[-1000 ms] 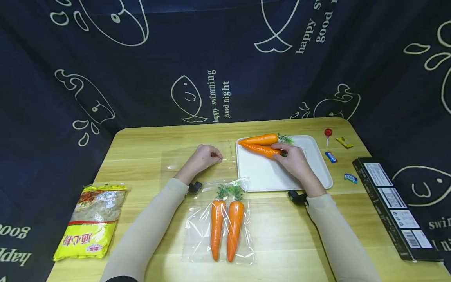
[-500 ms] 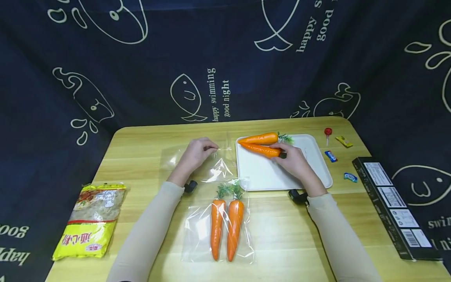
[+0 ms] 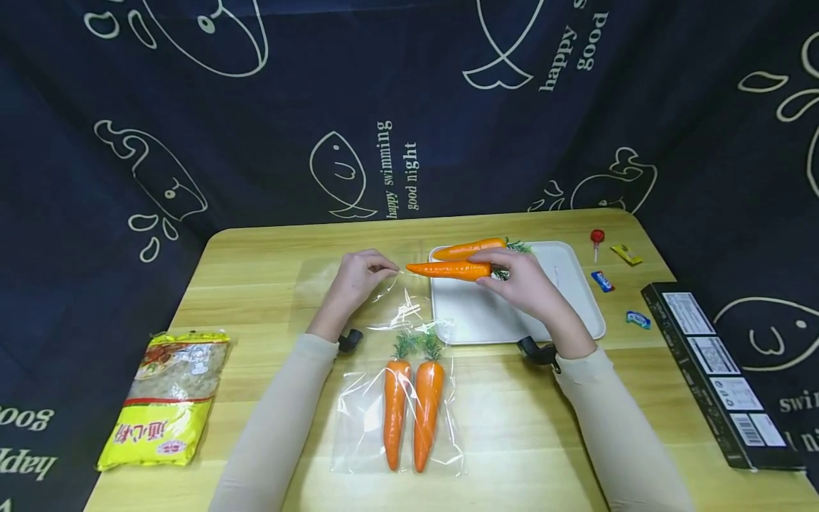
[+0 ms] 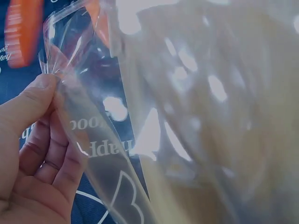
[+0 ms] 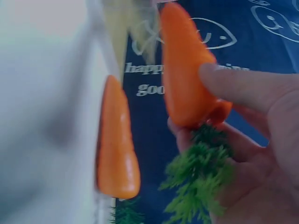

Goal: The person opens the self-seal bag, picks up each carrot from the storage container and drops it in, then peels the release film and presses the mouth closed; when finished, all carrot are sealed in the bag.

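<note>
My right hand [image 3: 518,281] grips a carrot [image 3: 448,269] by its thick end, above the left part of the white tray [image 3: 499,327]; its tip points left. Green leaves hang below the thumb and fingers in the right wrist view. My left hand [image 3: 358,281] pinches the edge of a clear plastic bag [image 4: 98,126], which is held partly up off the table. The carrot's tip is close to the pinching fingers. A second carrot [image 5: 117,144] lies on the tray behind. Nearer the front, a clear bag [image 3: 355,427] on the table contains two carrots [image 3: 427,412] with green tops.
A yellow food packet [image 3: 163,405] lies at the left. To the right of the tray are a red lollipop [image 3: 597,237], a yellow sweet [image 3: 626,254] and two blue-wrapped sweets [image 3: 602,281]. A long black box [image 3: 719,377] lies along the right edge. A dark printed cloth [image 3: 256,142] hangs behind.
My right hand has lifted the front carrot off the tray and carried it left. My left hand has moved slightly left and away from me, raising the bag's edge.
</note>
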The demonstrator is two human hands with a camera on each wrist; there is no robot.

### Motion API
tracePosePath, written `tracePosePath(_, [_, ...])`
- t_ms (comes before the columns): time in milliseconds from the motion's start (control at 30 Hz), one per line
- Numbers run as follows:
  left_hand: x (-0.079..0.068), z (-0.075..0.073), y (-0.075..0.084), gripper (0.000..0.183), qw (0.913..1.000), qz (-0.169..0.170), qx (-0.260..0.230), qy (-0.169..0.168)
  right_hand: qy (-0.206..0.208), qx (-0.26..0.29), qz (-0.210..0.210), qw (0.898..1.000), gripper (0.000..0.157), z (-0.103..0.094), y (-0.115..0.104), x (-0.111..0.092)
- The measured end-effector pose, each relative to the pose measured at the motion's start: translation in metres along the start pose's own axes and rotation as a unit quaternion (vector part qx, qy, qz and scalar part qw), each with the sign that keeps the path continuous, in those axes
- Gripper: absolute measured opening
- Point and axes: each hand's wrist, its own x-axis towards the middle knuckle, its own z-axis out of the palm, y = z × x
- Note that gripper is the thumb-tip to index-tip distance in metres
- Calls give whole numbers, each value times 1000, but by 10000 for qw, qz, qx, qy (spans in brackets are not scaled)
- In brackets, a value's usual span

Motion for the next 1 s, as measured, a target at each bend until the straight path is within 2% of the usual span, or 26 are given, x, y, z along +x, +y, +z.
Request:
tracePosePath(100, [-2,2,-1,6,9999,-52,-90,22,-125,-299,18,9995,38,6,3,2])
tracePosePath(200, [-4,2,-2,7,9998,-122,-158,70,-178,-303,87,9993,37,12,6,3])
tracePosePath(333, [-8,1,-3,8,9995,-154,-244,143,-233,-251,-119,9993,37,17,4,7])
tracePosePath(400, [-9,1,-3,9,9994,-141,-263,146,-254,-250,-233,9991,37,17,0,9])
tracePosePath(700, [-8,1,-1,10,9994,-31,-222,246,-259,-290,-270,9989,38,13,-11,20])
tracePosePath(800, [-8,1,0,9,9995,-52,-223,222,-461,-129,-304,9984,38,21,-12,29])
tracePosePath(1000, [-8,2,6,9,9990,-48,-375,237,-827,257,-81,9962,42,51,-20,50])
